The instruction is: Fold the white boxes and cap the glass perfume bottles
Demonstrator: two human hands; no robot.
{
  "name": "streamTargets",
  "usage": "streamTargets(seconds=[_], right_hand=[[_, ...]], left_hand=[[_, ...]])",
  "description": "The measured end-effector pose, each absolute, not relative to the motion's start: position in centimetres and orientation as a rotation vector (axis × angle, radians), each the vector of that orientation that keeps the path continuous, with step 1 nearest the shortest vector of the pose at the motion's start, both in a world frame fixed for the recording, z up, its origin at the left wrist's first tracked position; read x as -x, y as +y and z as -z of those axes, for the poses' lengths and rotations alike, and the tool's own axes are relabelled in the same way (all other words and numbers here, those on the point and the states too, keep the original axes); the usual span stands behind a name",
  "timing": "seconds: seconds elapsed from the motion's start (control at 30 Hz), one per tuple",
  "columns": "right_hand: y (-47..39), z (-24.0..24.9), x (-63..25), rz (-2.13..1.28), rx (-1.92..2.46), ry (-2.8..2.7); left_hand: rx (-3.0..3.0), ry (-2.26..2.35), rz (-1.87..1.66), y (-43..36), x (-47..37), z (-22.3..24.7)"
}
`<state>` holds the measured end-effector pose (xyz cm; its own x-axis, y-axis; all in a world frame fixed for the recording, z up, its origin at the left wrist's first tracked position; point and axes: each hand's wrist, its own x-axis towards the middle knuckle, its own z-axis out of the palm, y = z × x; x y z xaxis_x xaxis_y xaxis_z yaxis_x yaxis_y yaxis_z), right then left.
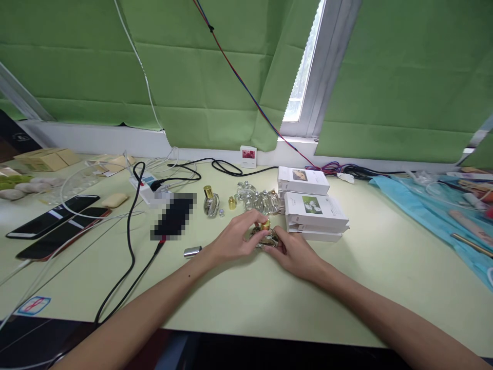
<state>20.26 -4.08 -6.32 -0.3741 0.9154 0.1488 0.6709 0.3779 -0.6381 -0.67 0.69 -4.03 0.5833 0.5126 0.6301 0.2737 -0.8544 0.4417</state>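
A small glass bottle [265, 240] lies between my hands near the middle of the table. My left hand [241, 235] pinches the gold cap [265, 225] at its top. Fingers of my right hand [296, 253] close round the glass from the right. Behind them lies a group of clear glass bottles [256, 198]. A loose gold cap [231, 202] stands left of that group. Farther left is an upright bottle with a gold top [211, 203], with a small clear piece [221, 212] beside it. A silver cylinder [192, 252] lies near my left wrist.
White boxes [314, 210] are stacked behind my right hand. Phones [63, 234], a power strip [144, 187] and looping cables occupy the left. Blue sheeting [435, 216] covers the right end. A small picture card [248, 156] stands at the back by the green curtain.
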Motion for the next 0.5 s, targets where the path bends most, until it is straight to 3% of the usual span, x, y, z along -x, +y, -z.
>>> streamTargets(seconds=[0.5], right_hand=[[-4.21,6.39,-20.39,-0.681,1.31,-2.144]], left_hand=[[-2.46,0.74,-1.147,0.6,0.35,3.88]])
